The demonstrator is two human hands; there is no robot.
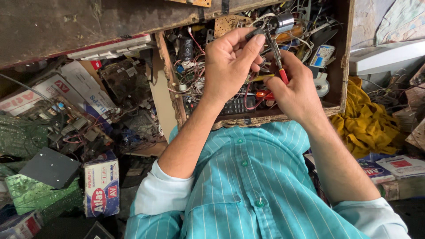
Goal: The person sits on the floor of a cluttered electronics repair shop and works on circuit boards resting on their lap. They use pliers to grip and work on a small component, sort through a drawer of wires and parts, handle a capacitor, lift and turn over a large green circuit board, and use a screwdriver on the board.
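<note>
My left hand pinches a small dark part between thumb and fingers, raised over an open wooden drawer. My right hand grips red-handled pliers, whose jaws reach up to the small part. The drawer under both hands is crammed with wires, a black remote control, a silver capacitor and a tape roll. My teal striped shirt fills the lower middle of the view.
Green circuit boards and small cardboard boxes are heaped on the left. A yellow cloth lies right of the drawer, with papers below it. A dark wooden bench top runs along the top.
</note>
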